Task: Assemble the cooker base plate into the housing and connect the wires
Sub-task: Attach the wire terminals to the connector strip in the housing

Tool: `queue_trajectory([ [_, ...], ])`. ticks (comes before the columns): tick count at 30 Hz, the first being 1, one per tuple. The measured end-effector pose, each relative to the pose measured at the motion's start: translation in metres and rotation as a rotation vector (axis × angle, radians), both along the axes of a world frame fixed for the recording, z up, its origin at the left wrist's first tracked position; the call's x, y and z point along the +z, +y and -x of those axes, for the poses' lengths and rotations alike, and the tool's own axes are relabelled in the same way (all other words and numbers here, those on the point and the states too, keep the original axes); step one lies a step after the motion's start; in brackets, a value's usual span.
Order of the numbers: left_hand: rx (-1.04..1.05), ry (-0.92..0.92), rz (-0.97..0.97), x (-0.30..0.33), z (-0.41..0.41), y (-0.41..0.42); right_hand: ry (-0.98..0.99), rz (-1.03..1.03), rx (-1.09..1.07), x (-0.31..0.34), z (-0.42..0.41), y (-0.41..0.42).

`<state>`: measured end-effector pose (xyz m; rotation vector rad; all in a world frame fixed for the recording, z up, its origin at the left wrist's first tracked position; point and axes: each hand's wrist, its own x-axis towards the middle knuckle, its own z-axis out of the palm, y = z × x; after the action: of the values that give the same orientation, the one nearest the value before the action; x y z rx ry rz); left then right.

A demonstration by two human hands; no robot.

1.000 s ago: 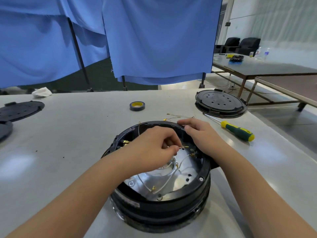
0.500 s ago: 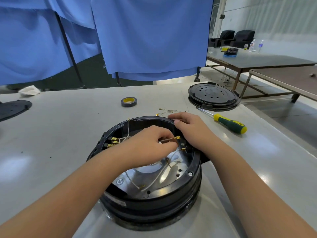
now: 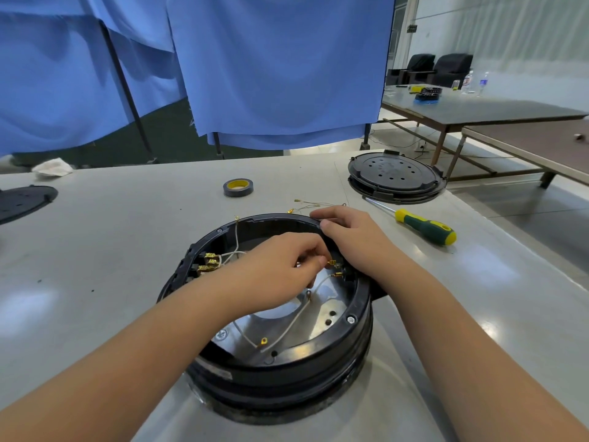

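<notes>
Black housing [image 3: 280, 368] sits mid-surface [image 3: 95, 250], shiny base plate [image 3: 318, 323] down inside it. Tape roll [image 3: 238, 187] lies beyond its far-left rim; loose wires [image 3: 315, 204] just behind. Left hand [image 3: 280, 269] curls inside, fingertips pinching a brass wire terminal [image 3: 331, 262]. Right hand [image 3: 357, 240] grips the housing's far-right rim. Screwdriver [image 3: 424, 230] lies right of the housing.
</notes>
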<state>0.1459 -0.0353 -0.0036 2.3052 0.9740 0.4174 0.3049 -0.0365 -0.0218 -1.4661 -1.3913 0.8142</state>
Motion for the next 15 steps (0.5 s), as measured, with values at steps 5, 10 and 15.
queue_trajectory([
  [5, -0.014, 0.042, -0.084, -0.001, -0.0024, -0.0018, 0.007, -0.006, 0.0, 0.0001, 0.0004, 0.0001],
  [10, -0.012, 0.033, -0.088, 0.0002, 0.0005, -0.0028, 0.004, -0.007, 0.004, 0.0003, 0.0, -0.0008],
  [15, -0.022, -0.029, -0.031, 0.0019, 0.0025, -0.004, 0.022, -0.006, 0.002, 0.0003, 0.0001, -0.001],
])
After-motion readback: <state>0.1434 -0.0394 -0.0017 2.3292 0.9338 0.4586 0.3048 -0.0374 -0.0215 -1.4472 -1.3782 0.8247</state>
